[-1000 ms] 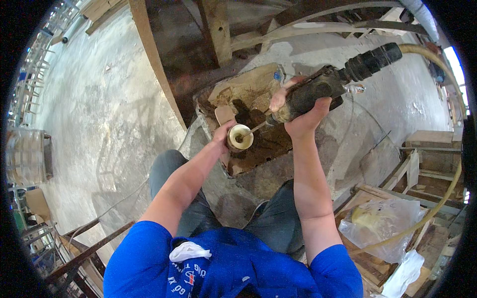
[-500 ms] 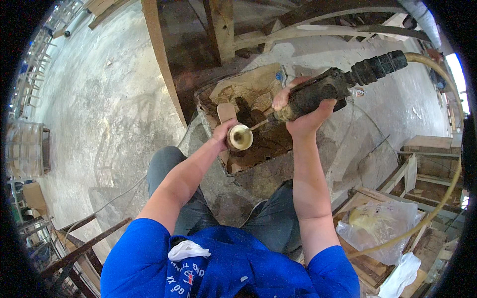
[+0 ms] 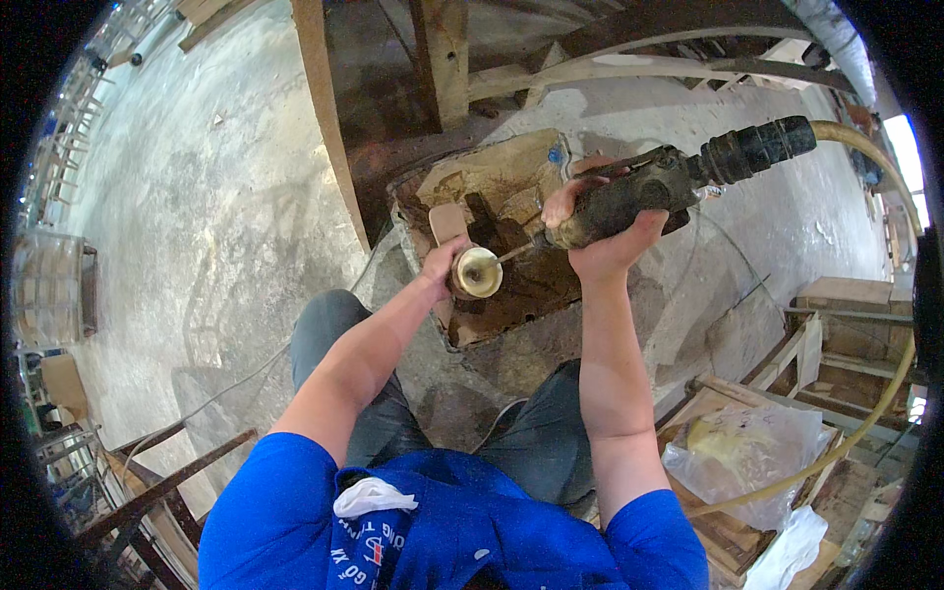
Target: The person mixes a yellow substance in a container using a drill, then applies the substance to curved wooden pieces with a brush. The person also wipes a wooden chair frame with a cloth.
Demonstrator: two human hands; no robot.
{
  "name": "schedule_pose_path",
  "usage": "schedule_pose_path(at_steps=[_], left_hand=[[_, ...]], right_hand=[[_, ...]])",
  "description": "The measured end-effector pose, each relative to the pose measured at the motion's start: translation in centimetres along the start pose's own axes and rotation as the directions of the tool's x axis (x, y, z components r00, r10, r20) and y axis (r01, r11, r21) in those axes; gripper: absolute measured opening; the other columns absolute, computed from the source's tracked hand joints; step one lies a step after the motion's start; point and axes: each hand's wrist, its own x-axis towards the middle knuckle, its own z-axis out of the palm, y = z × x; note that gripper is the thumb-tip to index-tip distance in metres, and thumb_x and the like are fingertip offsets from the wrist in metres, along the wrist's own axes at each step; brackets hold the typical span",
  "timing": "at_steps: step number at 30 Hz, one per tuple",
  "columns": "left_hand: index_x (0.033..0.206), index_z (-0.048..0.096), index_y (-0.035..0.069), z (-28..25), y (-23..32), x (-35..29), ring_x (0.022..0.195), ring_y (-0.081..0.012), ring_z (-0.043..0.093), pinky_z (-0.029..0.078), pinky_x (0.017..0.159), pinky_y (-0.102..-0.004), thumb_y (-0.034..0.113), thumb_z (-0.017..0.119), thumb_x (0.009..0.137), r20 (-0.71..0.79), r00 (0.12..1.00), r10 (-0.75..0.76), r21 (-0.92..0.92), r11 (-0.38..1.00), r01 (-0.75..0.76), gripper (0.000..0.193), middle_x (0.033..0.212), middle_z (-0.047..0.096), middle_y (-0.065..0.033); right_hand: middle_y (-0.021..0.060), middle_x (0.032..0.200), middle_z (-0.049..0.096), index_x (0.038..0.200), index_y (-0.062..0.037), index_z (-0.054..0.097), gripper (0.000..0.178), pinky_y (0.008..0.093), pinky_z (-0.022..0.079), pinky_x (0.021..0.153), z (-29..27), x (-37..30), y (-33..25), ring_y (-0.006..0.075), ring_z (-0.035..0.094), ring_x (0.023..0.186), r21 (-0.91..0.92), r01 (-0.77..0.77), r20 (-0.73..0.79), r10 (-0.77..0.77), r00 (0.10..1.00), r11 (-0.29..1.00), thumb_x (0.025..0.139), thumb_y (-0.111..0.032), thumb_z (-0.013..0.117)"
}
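Observation:
My left hand [image 3: 442,265] is closed around a round, cup-like piece [image 3: 485,286] with a pale, hollow inside. A flat wooden tongue [image 3: 447,221] rises just beyond the fingers; whether it belongs to that piece I cannot tell. My right hand [image 3: 621,249] grips a dark, grimy air tool [image 3: 639,195]. From its nose a thin shaft [image 3: 518,251] runs down left, its tip inside the hollow. Both hands are above a worn, dirt-stained open box [image 3: 462,337].
A yellowish hose [image 3: 870,147] leaves the tool's rear and loops down the right side. Wooden beams [image 3: 441,69] stand beyond the box. At right, a clear plastic bag [image 3: 747,457] lies on wooden crates. A thin cable [image 3: 231,388] crosses the concrete floor at left.
The tool in my right hand has shifted very slightly right and down. Both grips are the same, and the shaft tip is still in the hollow piece.

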Motion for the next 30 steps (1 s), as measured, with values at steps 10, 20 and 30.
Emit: schedule_pose_path(at_steps=[10, 20, 30], left_hand=[[0.091, 0.061, 0.010, 0.8, 0.7, -1.0, 0.084, -0.0217, 0.060, 0.049, 0.077, -0.0415, 0.039, 0.054, 0.084, -0.066, 0.998, -0.024, -0.002, 1.000, 0.024, 0.031, 0.090, 0.063, -0.0061], [0.096, 0.061, 0.009, -0.1, 0.1, 0.1, 0.084, -0.0230, 0.061, 0.049, 0.078, -0.0403, 0.043, 0.053, 0.084, -0.024, 1.000, -0.001, 0.079, 0.997, 0.003, 0.038, 0.091, 0.064, -0.0068], [0.103, 0.059, 0.008, 0.5, 0.2, -0.4, 0.089, -0.0231, 0.061, 0.048, 0.082, -0.0406, 0.042, 0.052, 0.084, -0.046, 0.999, 0.012, 0.065, 0.998, -0.009, 0.039, 0.097, 0.063, -0.0071]], right_hand=[[0.0134, 0.058, 0.055, 0.101, 0.0010, 0.053, 0.086, 0.0344, 0.044, 0.048, 0.1, 0.1, -0.7, 0.0258, 0.054, 0.050, -0.060, 0.030, -0.015, -0.031, 0.999, 0.998, 0.067, -0.078, 0.047], [0.0128, 0.059, 0.055, 0.103, 0.0004, 0.052, 0.085, 0.0352, 0.045, 0.049, 0.2, -0.1, -0.9, 0.0253, 0.054, 0.051, -0.070, 0.063, 0.012, -0.062, 0.998, 0.996, 0.067, -0.077, 0.047], [0.0141, 0.062, 0.057, 0.108, 0.0000, 0.051, 0.088, 0.0347, 0.044, 0.051, -0.5, -0.2, -0.9, 0.0258, 0.055, 0.054, -0.013, 0.072, 0.037, -0.072, 0.997, 0.997, 0.067, -0.078, 0.045]])
